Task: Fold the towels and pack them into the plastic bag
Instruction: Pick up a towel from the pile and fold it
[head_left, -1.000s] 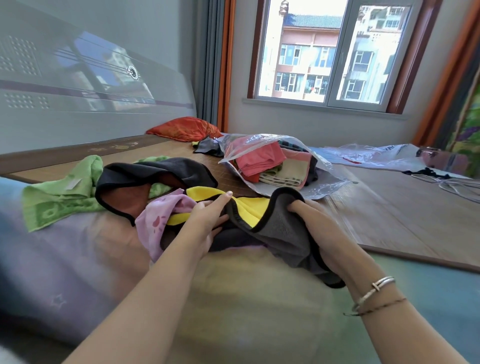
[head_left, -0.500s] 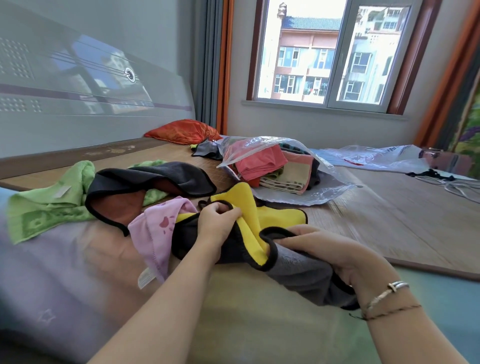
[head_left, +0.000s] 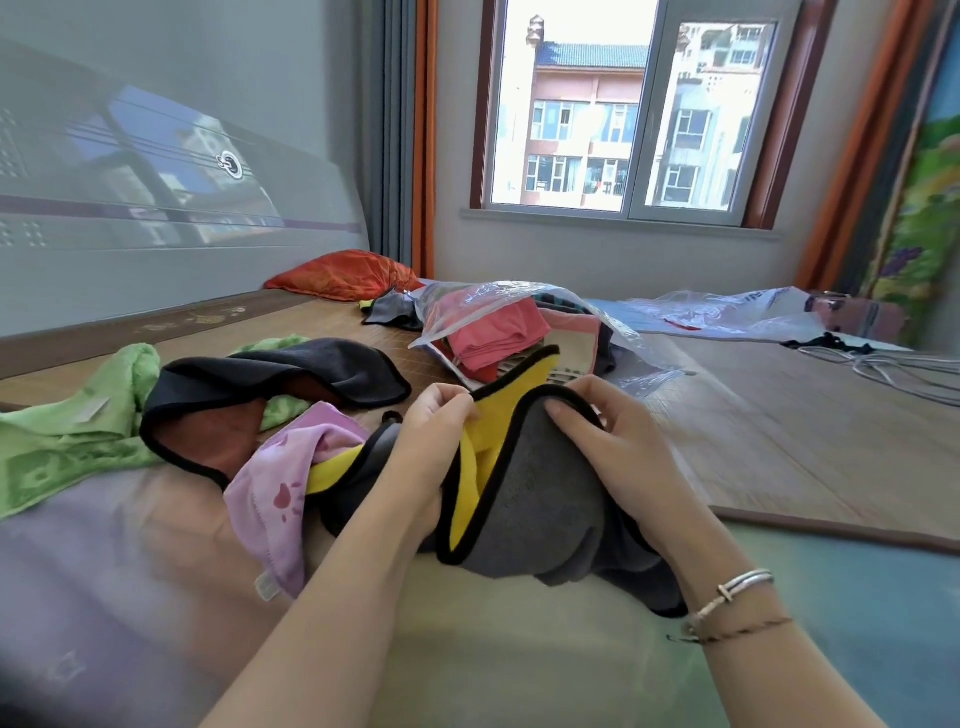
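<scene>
The yellow-and-grey towel (head_left: 524, 499) is now being gathered closer and lifted, its black-trimmed edge being pinched by the left hand (head_left: 426, 447) while the right hand (head_left: 618, 447), fingers curled, is being pressed over the grey fold, so folding is judged as only being started. Beyond, the plastic bag (head_left: 519, 332), already part-filled, is being left open on the wooden mat (head_left: 779, 426) under the window (head_left: 623, 109).

Both arms are bare, with no sleeves. The right wrist wears a silver bracelet (head_left: 740, 586) and a thin string band (head_left: 737, 630).
</scene>
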